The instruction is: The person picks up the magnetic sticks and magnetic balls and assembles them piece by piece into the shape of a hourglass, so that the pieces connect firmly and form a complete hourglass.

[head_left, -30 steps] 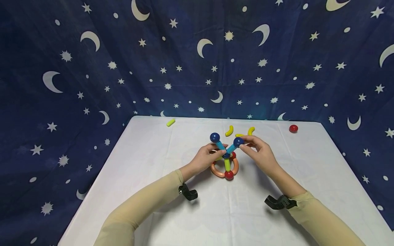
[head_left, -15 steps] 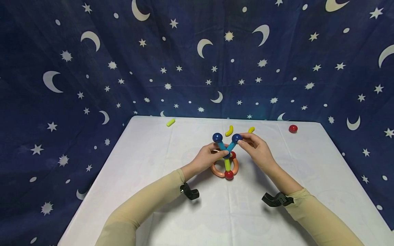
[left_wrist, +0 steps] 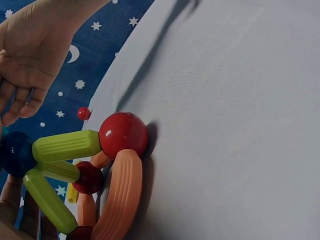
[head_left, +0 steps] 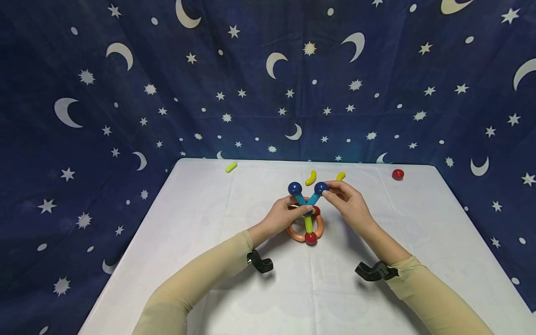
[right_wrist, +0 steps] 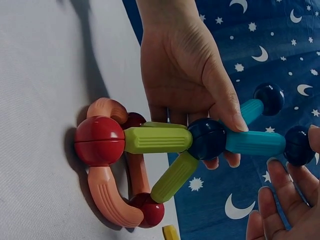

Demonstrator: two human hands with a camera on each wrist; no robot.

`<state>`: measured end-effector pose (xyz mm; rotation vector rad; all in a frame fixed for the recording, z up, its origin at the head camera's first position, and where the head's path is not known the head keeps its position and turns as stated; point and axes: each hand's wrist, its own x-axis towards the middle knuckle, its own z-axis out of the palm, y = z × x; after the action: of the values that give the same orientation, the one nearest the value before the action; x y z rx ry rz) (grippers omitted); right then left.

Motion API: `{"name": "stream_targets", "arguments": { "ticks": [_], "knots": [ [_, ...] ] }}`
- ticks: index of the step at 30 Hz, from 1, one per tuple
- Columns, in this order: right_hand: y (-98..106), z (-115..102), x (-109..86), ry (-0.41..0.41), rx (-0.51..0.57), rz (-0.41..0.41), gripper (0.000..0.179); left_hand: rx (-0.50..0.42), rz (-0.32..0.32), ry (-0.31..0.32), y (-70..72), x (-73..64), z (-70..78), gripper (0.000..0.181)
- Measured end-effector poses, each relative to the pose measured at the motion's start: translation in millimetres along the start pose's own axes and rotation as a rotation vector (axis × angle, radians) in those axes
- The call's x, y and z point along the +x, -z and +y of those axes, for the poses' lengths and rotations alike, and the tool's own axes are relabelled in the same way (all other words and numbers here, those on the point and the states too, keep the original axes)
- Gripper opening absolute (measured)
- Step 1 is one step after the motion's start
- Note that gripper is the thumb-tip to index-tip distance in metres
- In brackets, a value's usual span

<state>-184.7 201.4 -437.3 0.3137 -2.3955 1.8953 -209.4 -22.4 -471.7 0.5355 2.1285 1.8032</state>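
A magnetic ball-and-rod model stands on the table. Its base is a ring of orange curved rods (left_wrist: 121, 192) joined by red balls (head_left: 311, 238). Lime green rods (right_wrist: 157, 140) slope up from the ring to a dark blue ball (right_wrist: 206, 139). Two light blue rods (right_wrist: 256, 143) rise from that ball in a V, each tipped with a dark blue ball. My left hand (head_left: 278, 217) grips the model at the middle blue ball, thumb in front and fingers behind. Between thumb and fingers my right hand (head_left: 352, 205) pinches the right top ball (head_left: 321, 188).
Toward the back of the white table (head_left: 234, 288) lie two yellow curved rods (head_left: 311, 177), one partly behind the right hand. A lime green rod (head_left: 231, 167) lies at the back left, a red ball (head_left: 398, 174) at the back right. A starry blue cloth (head_left: 251, 70) hangs behind.
My right hand has moved slightly up and left with the right top ball. The left top ball has shifted a little right, so the V stands narrower. The left hand keeps its grip.
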Motion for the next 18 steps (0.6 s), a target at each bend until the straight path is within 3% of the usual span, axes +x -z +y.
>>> {"name": "stream_targets", "arguments": {
  "ticks": [13,18],
  "knots": [
    [5.8,3.5,1.0,0.01,-0.005,0.001,0.042,-0.003,0.024,0.014,-2.6,-0.1,-1.7,0.026],
    [22.6,11.8,10.0,0.016,-0.059,0.105,0.046,-0.019,0.031,0.032,-3.5,0.8,-2.8,0.028]
  ]
}}
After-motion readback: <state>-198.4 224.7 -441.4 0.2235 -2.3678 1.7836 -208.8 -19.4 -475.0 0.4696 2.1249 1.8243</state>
